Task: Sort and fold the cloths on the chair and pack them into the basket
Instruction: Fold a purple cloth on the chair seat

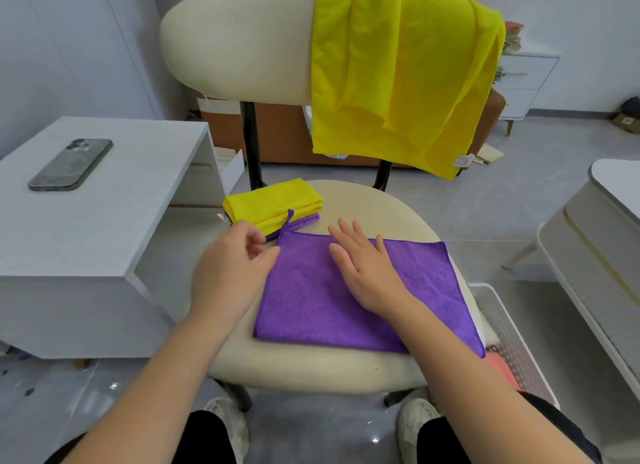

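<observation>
— As the chair stands before the person, what lies on its seat (311,370)?

— Item 1: purple cloth (311,307), one, folded flat, at the front and middle of the seat. Its hanging loop (288,221) is at the far left corner and reaches up against the stack behind. Item 2: folded yellow cloth (273,200), on top of a folded purple one (306,220), at the far left of the seat.

— And the hands?

— Right hand (363,266): palm down on the purple cloth's far half, fingers straight and slightly spread, gripping nothing. Left hand (232,269): at that cloth's left edge, fingers loosely curled, thumb tip at the edge. It holds nothing that shows.

— The backrest?

— Item 3: yellow cloths (398,75), unfolded, draped over the right part of the backrest (235,40). A white label (463,160) hangs at one lower corner.

— The basket?

— Item 4: white perforated basket (512,342), on the floor just beside the seat on the right, partly hidden by the right forearm. Something pink (500,368) shows inside; what it is, I cannot tell.

— Anything else?

— One phone (71,163), face down on the white table (104,238) left of the chair.
</observation>
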### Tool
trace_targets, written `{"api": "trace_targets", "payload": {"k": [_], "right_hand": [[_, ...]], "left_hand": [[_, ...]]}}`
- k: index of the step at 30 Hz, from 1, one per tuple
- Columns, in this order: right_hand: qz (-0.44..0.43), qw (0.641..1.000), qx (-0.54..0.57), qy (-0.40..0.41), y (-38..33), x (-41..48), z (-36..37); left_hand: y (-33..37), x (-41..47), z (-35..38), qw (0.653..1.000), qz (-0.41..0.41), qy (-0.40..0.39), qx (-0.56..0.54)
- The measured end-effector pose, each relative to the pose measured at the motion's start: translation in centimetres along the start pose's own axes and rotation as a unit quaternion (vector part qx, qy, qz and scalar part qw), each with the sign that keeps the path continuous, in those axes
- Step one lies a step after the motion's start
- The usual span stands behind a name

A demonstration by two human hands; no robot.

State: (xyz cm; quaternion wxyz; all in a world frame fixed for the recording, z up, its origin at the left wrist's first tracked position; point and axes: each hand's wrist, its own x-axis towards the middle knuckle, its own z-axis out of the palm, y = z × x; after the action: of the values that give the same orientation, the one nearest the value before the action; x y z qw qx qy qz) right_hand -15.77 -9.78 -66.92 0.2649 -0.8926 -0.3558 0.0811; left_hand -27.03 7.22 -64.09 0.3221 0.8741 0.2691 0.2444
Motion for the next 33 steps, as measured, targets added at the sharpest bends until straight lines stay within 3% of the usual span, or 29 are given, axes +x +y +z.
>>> {"api": "trace_targets", "payload": {"k": [2, 4, 7, 10, 18, 21, 24, 28, 30, 33], "right_hand": [[-0.001, 0.999, -0.034, 0.011, 0.1, -0.6, -0.6], [0.019, 0.998, -0.064, -0.004, 0.6, -1.3, -0.9], [0.079, 0.986, -0.137, -0.05, 2.6, -2.3, -1.1], [0.117, 0.973, -0.189, -0.058, 4.9, -3.1, -1.8], [0.229, 0.958, -0.172, -0.016, 7.9, -4.3, -4.1], [0.216, 0.96, -0.176, 0.024, 7.1, -4.6, -4.8], [0.196, 0.962, -0.188, 0.03, 5.4, -4.6, -4.8], [0.234, 0.959, -0.157, -0.034, 4.6, -4.7, -2.8], [0.225, 0.957, -0.178, -0.044, 5.6, -4.4, -2.6], [0.179, 0.963, -0.193, -0.055, 7.7, -4.0, -3.7]], "left_hand": [[1.3, -0.4, 1.3, 0.994, 0.102, -0.008, 0.032], [1.7, -0.7, 3.6, 0.976, 0.156, -0.106, 0.11], [1.0, -0.8, 6.3, 0.922, 0.171, -0.234, 0.256], [0.6, -0.6, 7.0, 0.9, 0.161, -0.274, 0.3], [0.8, -0.4, 6.8, 0.889, 0.163, -0.289, 0.316], [1.0, -0.5, 7.2, 0.892, 0.152, -0.277, 0.324], [1.9, -0.9, 8.2, 0.909, 0.088, -0.24, 0.33], [4.1, -2.0, 9.5, 0.929, -0.016, -0.195, 0.314], [4.3, -1.8, 9.5, 0.943, 0.012, -0.194, 0.27], [3.9, -0.6, 8.2, 0.946, 0.179, -0.213, 0.167]]}}
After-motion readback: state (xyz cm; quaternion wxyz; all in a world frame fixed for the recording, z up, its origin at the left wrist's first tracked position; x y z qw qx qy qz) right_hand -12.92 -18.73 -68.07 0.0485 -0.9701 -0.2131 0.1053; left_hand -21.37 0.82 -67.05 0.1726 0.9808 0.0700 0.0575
